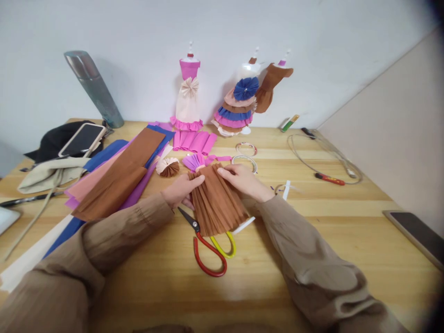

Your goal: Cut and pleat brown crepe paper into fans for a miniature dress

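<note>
Between my two hands is a piece of brown pleated paper [218, 203], its folds fanning out toward me. My left hand [183, 187] grips its upper left edge, thumb on top. On the upper right edge, my right hand [246, 180] pinches the paper with thumb and fingers. A pleated purple piece [194, 162] shows just beyond the paper's top. Scissors with a red handle [210, 273] and a yellow handle [234, 252] lie partly under the brown paper. A cream and brown paper rosette [168, 167] rests left of my left hand.
Colored paper sheets [121, 175] are stacked at left beside a phone [83, 138]. Small dress forms in paper dresses, one pink and cream [187, 101], stand by the wall. Pink rolls [194, 142], tape rings [244, 162], a cable [294, 152] and another phone [419, 233] lie around.
</note>
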`<state>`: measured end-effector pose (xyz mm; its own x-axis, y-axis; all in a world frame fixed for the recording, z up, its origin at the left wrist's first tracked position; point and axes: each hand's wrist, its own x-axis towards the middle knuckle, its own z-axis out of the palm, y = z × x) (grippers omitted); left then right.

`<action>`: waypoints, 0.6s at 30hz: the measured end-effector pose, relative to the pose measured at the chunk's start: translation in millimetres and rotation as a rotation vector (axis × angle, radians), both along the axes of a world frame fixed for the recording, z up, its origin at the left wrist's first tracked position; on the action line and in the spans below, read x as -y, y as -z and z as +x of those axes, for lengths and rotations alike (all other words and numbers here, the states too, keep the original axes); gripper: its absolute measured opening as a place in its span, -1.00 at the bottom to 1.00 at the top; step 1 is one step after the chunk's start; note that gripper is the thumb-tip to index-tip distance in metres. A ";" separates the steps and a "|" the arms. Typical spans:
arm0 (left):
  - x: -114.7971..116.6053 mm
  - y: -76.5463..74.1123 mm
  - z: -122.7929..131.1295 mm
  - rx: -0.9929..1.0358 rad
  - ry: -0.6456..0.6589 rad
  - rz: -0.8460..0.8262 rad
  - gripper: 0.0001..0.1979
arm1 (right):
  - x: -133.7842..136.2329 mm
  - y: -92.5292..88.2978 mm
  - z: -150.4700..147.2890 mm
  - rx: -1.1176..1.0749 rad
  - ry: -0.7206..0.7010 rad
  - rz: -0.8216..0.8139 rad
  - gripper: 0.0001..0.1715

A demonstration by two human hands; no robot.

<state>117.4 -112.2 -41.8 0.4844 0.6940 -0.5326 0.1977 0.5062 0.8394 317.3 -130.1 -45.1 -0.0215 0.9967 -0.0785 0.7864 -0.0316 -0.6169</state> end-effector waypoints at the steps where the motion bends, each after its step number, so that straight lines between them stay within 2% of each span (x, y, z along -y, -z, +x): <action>1: 0.0 -0.7 0.2 -0.005 0.004 0.013 -0.66 | -0.3 1.4 -1.3 -0.023 -0.005 -0.004 -0.49; 6: 1.9 -1.7 0.9 0.060 0.001 0.015 -0.67 | -0.6 5.1 -1.5 -0.051 -0.027 -0.018 -0.54; 13: -5.4 -10.2 -3.8 -0.125 0.104 0.257 -0.71 | 1.5 0.7 6.2 0.019 -0.024 -0.024 -0.53; 18: -10.2 -7.6 -6.9 -0.200 0.203 0.287 -0.80 | 4.5 -0.7 4.5 -0.042 -0.120 -0.064 -0.52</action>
<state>110.5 -102.0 -34.2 0.5336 0.7292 -0.4284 0.4431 0.1904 0.8760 321.8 -134.6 -44.3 -0.1450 0.9797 -0.1387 0.7601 0.0206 -0.6494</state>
